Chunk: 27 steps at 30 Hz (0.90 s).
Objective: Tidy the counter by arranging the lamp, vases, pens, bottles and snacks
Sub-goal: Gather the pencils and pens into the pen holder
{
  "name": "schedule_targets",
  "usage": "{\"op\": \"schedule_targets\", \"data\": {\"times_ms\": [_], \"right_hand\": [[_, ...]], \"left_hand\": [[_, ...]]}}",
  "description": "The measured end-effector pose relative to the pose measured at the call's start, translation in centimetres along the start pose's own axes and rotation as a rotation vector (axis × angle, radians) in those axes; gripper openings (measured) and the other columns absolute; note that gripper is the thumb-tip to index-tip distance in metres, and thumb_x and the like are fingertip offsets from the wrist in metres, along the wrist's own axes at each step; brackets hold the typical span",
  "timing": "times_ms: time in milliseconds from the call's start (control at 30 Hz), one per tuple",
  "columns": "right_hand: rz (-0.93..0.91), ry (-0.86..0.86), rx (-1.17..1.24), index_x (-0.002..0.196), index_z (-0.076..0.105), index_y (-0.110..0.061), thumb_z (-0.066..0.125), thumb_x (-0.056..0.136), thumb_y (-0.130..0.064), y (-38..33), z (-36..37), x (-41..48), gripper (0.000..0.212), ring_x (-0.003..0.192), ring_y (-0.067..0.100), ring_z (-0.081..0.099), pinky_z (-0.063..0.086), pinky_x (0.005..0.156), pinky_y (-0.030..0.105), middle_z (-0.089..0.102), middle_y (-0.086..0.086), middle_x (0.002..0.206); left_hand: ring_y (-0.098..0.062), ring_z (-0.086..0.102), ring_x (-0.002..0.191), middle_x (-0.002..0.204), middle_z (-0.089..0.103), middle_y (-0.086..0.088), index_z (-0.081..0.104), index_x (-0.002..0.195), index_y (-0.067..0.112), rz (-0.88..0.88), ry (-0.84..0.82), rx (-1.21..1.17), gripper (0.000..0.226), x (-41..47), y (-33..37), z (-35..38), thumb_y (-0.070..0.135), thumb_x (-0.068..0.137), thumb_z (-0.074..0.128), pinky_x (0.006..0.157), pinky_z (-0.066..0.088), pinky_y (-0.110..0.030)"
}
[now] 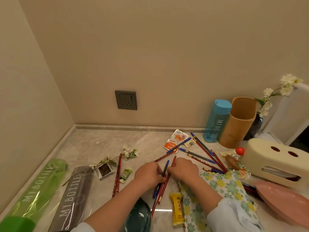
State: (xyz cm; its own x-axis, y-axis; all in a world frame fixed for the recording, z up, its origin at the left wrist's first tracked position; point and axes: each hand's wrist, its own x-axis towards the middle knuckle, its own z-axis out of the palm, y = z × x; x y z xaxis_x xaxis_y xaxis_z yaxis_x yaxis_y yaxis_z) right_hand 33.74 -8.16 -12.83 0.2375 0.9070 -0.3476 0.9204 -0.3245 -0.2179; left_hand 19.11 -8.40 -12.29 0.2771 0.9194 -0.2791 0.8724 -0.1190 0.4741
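Note:
My left hand (148, 175) and my right hand (183, 170) meet at mid counter, both gripping a small bunch of red and blue pens (163, 183). More pens (203, 154) lie fanned out to the right, and two red ones (117, 175) lie to the left. A green bottle (36, 188) and a grey bottle (73, 198) lie flat at the left. A blue bottle (216, 121) stands at the back right beside a wooden holder (238, 122). A dark vase (255, 125) with white flowers stands behind it. Snack packets include an orange one (175, 138) and a yellow bar (178, 208).
A cream tissue box (275, 158), a pink dish (284, 201) and a floral cloth (220, 195) crowd the right side. A dark green dish (140, 216) sits near the front edge. A loose flower sprig (108, 160) lies left of centre. A wall socket (125, 99) is behind.

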Motion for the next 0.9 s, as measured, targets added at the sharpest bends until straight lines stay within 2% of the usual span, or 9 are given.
{"op": "schedule_targets", "data": {"times_ms": [200, 333, 500, 700, 833, 900], "right_hand": [[0.03, 0.065, 0.033, 0.097, 0.062, -0.022, 0.052, 0.085, -0.054, -0.2, 0.5, 0.1, 0.035, 0.092, 0.019, 0.061, 0.052, 0.085, 0.038, 0.065, 0.0, 0.094], [0.029, 0.106, 0.03, 0.095, 0.062, -0.021, 0.05, 0.089, -0.049, -0.1, 0.5, 0.1, 0.031, 0.092, 0.02, 0.061, 0.051, 0.081, 0.036, 0.064, 0.0, 0.09], [0.008, 0.167, 0.002, 0.088, 0.061, -0.02, 0.051, 0.085, -0.05, -0.1, 1.0, -0.2, 0.032, 0.088, 0.02, 0.061, 0.052, 0.08, 0.037, 0.062, 0.001, 0.085], [-0.018, 0.166, -0.07, 0.106, 0.061, -0.016, 0.048, 0.092, -0.041, -0.3, 1.1, 0.2, 0.032, 0.094, 0.022, 0.061, 0.051, 0.08, 0.035, 0.064, 0.004, 0.1], [-0.011, 0.124, -0.117, 0.108, 0.063, -0.014, 0.049, 0.092, -0.036, -0.8, 0.9, 0.1, 0.031, 0.094, 0.022, 0.063, 0.051, 0.077, 0.033, 0.065, 0.005, 0.101], [0.006, 0.11, -0.06, 0.106, 0.063, -0.014, 0.049, 0.092, -0.038, -0.7, 0.7, 0.0, 0.031, 0.094, 0.022, 0.062, 0.051, 0.078, 0.033, 0.064, 0.004, 0.099]], "left_hand": [[-0.012, 0.063, 0.092, 0.102, 0.068, 0.004, 0.068, 0.104, 0.023, 0.027, -0.046, 0.053, 0.026, 1.0, 0.1, -0.3, 0.036, 0.082, 0.071, 0.079, 0.05, -0.026], [-0.013, 0.068, 0.081, 0.087, 0.073, 0.001, 0.071, 0.096, 0.021, 0.04, -0.061, 0.062, 0.016, 1.0, 0.3, -0.4, 0.033, 0.086, 0.066, 0.074, 0.052, -0.026], [-0.014, 0.068, 0.077, 0.082, 0.072, -0.001, 0.075, 0.087, 0.02, 0.038, -0.056, 0.091, 0.017, 0.8, 0.7, -0.3, 0.032, 0.086, 0.063, 0.067, 0.05, -0.025], [-0.014, 0.066, 0.079, 0.085, 0.072, -0.002, 0.073, 0.085, 0.018, 0.04, -0.039, 0.096, 0.016, 0.5, 0.7, 0.0, 0.03, 0.084, 0.062, 0.065, 0.048, -0.026], [-0.016, 0.067, 0.076, 0.08, 0.072, -0.003, 0.073, 0.08, 0.017, 0.054, 0.01, 0.101, 0.022, 0.1, 0.6, 0.5, 0.036, 0.078, 0.064, 0.065, 0.052, -0.03], [-0.017, 0.067, 0.077, 0.081, 0.072, -0.003, 0.073, 0.081, 0.016, 0.055, 0.028, 0.088, 0.024, -0.1, 0.6, 0.6, 0.038, 0.077, 0.064, 0.066, 0.053, -0.031]]}}
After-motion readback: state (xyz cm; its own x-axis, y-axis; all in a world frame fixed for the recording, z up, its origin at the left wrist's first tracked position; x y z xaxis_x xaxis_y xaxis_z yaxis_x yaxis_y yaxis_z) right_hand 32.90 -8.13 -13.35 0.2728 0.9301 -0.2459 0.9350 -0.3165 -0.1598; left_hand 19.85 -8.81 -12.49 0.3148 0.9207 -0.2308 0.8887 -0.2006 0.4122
